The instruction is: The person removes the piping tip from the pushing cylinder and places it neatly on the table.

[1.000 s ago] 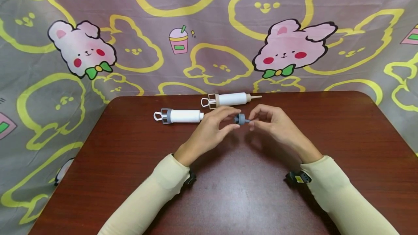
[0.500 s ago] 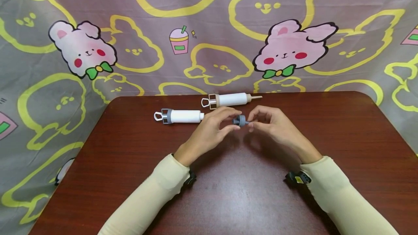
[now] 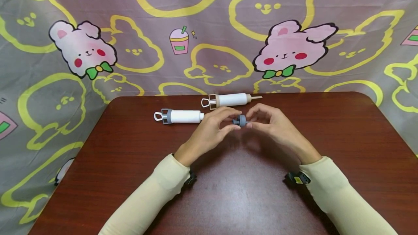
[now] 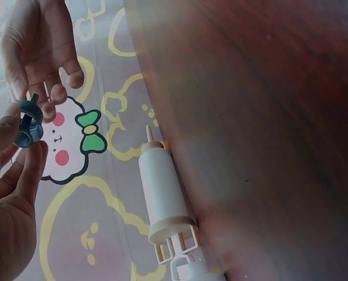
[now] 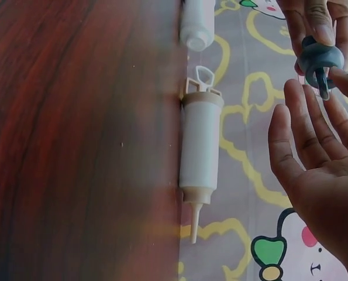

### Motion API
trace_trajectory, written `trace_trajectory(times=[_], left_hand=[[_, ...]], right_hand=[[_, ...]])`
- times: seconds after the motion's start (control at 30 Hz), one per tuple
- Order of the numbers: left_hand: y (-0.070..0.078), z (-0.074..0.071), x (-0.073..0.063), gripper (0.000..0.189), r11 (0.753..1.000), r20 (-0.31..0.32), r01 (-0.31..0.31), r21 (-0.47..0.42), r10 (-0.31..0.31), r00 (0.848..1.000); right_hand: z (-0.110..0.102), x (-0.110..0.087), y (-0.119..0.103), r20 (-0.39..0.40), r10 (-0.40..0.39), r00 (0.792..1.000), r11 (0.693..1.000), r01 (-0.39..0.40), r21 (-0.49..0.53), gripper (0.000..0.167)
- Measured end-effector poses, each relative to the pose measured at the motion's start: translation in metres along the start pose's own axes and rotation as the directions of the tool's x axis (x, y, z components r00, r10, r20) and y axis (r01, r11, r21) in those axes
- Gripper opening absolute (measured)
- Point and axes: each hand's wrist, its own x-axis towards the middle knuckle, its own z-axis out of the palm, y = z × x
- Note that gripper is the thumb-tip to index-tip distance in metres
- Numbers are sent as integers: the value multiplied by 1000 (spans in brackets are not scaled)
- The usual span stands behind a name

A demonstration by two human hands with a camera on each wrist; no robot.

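A small grey nozzle cap (image 3: 242,120) with a thin spout is held above the table. My left hand (image 3: 213,128) pinches its wide end between thumb and fingers, as the left wrist view also shows. From the other side, my right hand (image 3: 275,126) has thumb and index finger around the spout, while its other fingers (image 5: 293,111) extend loosely. Left of the hands lies a white syringe-like tube (image 3: 186,116) with a grey collar and a looped plunger handle; its outlet end is bare. Behind, a similar tube (image 3: 233,99) with beige fittings has a beige nozzle on it.
The dark red-brown table (image 3: 228,198) extends in front of and around the arms. Behind its far edge hangs a patterned cloth (image 3: 209,28) with cartoon rabbits. The beige-fitted tube lies close to that edge.
The nozzle cap has turned slightly between the hands. The right fingertips have shifted a little left along its spout, closer to the cap's body. Both tubes stay in place.
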Motion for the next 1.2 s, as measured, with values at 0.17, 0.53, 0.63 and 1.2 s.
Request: trace_trajectory(times=[0.17, 0.53, 0.63, 1.2], left_hand=[[-1, 1, 0, 38, 1000, -2, 4, 0, -4, 1000], [-1, 3, 1, 37, 1000, -13, -14, -24, 13, 1000], [-1, 3, 1, 37, 1000, -18, -17, -19, 17, 1000], [-1, 2, 3, 39, 1000, -12, -12, -23, 12, 1000]], right_hand=[[2, -1, -1, -3, 7, 1000, 999, -7, 47, 25], [5, 2, 0, -19, -9, 1000, 994, 11, 111, 26], [6, 2, 0, -18, -8, 1000, 993, 10, 113, 27], [4, 4, 0, -10, 8, 1000, 992, -7, 130, 27]])
